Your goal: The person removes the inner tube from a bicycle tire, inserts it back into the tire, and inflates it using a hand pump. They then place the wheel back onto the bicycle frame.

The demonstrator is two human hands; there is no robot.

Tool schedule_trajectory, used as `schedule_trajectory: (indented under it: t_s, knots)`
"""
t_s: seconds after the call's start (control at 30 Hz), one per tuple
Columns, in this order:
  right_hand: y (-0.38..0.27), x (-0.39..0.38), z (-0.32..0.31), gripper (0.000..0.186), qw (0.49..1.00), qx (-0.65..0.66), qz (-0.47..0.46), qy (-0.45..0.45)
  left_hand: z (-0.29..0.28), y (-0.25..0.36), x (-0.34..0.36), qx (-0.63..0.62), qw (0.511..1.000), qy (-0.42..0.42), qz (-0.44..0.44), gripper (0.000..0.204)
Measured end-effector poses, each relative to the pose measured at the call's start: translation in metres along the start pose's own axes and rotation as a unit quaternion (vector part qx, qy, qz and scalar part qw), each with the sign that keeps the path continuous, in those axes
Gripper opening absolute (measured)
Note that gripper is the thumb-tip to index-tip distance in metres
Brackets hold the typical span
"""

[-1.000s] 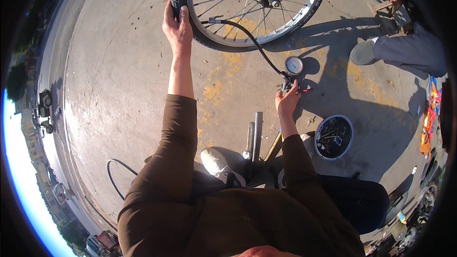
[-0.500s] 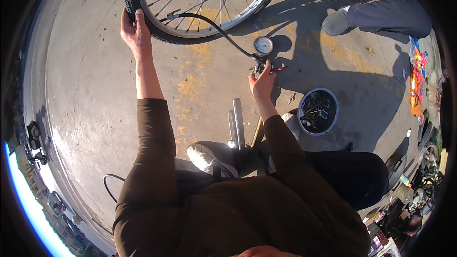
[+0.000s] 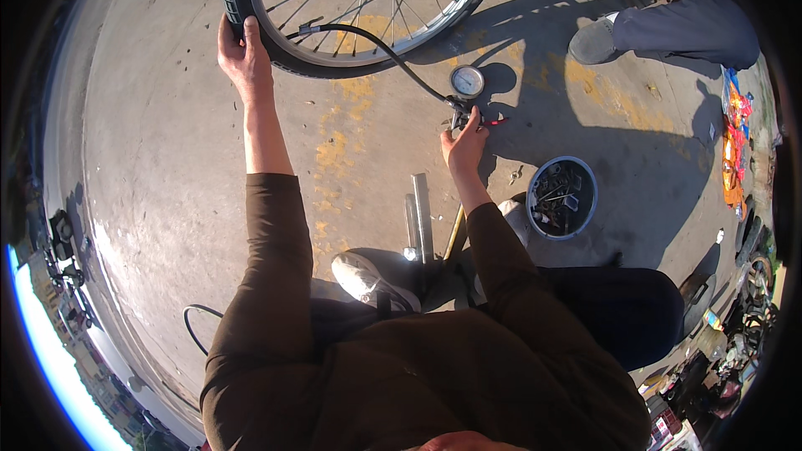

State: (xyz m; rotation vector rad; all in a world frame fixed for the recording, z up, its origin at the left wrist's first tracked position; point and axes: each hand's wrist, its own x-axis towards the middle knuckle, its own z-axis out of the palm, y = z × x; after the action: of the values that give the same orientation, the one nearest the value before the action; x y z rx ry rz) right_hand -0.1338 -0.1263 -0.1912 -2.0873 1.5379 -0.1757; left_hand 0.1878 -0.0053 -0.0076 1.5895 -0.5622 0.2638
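My left hand [image 3: 245, 58] is closed around the tyre [image 3: 236, 0] of a spoked bicycle wheel [image 3: 359, 8] at the top of the view, with the thumb on the near side and the fingers beyond. In my right hand [image 3: 464, 144] is a tyre inflator [image 3: 459, 110], the fingers wrapped round its handle. A round dial gauge [image 3: 468, 82] stands out from the inflator's far end. From there a black hose [image 3: 380, 42] curves left to a metal end at the wheel's rim, where the valve itself is too small to make out.
Right of my right hand stands a round bucket [image 3: 562, 198] of small metal parts. Metal tubes [image 3: 422, 217] rise near my shoe [image 3: 368, 280]. Another person's shoe [image 3: 595, 39] rests at the upper right. Orange bags [image 3: 735, 146] and clutter line the right edge.
The whole scene has shifted slightly right in the view. Both hands keep their hold on the tyre and the inflator. The gauge's needle seems to sit at a different angle.
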Motion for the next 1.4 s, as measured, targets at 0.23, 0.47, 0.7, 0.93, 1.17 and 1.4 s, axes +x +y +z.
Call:
schedule_trajectory:
  t_s: [0.23,0.47,0.7,0.93,1.17,1.4]
  knots:
    - [0.002,0.001,-0.003,0.089,1.000,0.004,-0.004,-0.014,0.007,0.009,-0.004,-0.007,1.000,0.021,-0.002,0.041]
    - [0.007,0.005,-0.005,0.085,0.998,-0.040,-0.038,-0.034,0.001,-0.002,-0.001,-0.001,1.000,0.014,-0.023,0.057]
    - [-0.096,0.034,-0.087,0.033,0.955,-0.188,-0.223,-0.049,-0.004,0.004,-0.006,0.028,0.999,0.013,-0.030,0.052]
    - [-0.265,0.061,-0.087,0.033,0.807,-0.036,-0.587,0.051,-0.002,-0.006,-0.005,0.016,0.999,0.031,-0.013,0.050]
    - [-0.279,0.108,-0.056,0.021,0.766,-0.018,-0.626,-0.143,-0.002,-0.007,-0.005,0.001,1.000,0.025,-0.013,0.050]
    - [-0.281,0.097,-0.067,0.017,0.755,-0.059,-0.643,-0.118,0.002,-0.063,-0.008,-0.094,0.993,0.033,-0.066,0.060]
